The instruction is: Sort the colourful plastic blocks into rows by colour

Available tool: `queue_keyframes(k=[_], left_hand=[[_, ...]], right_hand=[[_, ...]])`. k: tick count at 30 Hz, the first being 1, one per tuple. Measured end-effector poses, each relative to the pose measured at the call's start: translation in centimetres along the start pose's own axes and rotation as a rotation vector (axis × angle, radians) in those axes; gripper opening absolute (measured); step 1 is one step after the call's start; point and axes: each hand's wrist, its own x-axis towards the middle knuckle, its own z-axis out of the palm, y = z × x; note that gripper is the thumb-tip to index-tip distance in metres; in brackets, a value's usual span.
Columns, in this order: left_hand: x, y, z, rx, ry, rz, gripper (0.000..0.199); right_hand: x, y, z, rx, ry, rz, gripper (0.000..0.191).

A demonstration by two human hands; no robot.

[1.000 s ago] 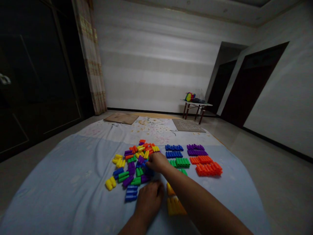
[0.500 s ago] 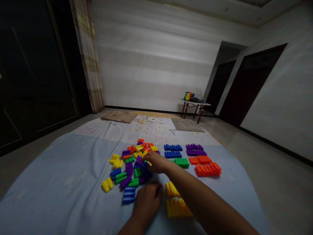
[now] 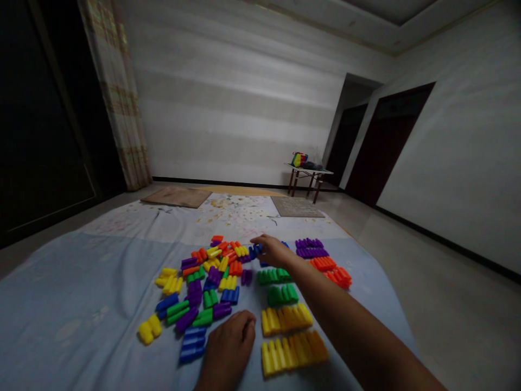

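Note:
My right hand (image 3: pixel 273 251) pinches a blue plastic block (image 3: pixel 255 251) of joined tubes at the far side of the cloth. It is beside the blue row, which the hand and wrist partly cover. My left hand (image 3: pixel 231 343) rests on the cloth with its fingers curled, and nothing shows in it. Close to its left lies a ribbed blue block (image 3: pixel 192 345). A loose pile of mixed blocks, among them a purple block (image 3: pixel 186 320) and a green block (image 3: pixel 202 317), spreads ahead and to the left.
To the right are rows of yellow blocks (image 3: pixel 294 352), green blocks (image 3: pixel 283 294), orange blocks (image 3: pixel 338 277) and purple blocks (image 3: pixel 311 252). Beyond lie a brown board (image 3: pixel 177 196) and a grey mat (image 3: pixel 299 207). A small table (image 3: pixel 311 170) with a colourful bag stands near the wall.
My right hand has moved from the pile to the far right with a blue block, beside the blue row. The view has turned somewhat right. My left hand stays resting on the cloth.

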Motion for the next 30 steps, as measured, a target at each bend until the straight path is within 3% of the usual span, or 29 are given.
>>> queue_keyframes(k=[3,8,20,30], left_hand=[[0.1,0.0,0.0,-0.002,-0.001,-0.008,0.024],[0.1,-0.2,0.2,0.016,-0.028,-0.029,0.024],[0.2,-0.8,0.5,-0.035,-0.023,-0.026,0.024],[0.2,-0.5,0.3,-0.047,-0.032,-0.037,0.023]], right_hand=[[0.0,3.9,-1.5,-0.076,0.067,0.185,0.054],[-0.1,7.8,-1.9,-0.121,0.098,0.304,0.051],[1.3,10.6,-0.5,-0.133,0.068,0.372,0.053],[1.5,11.3,0.7,-0.118,0.006,0.406,0.053]])
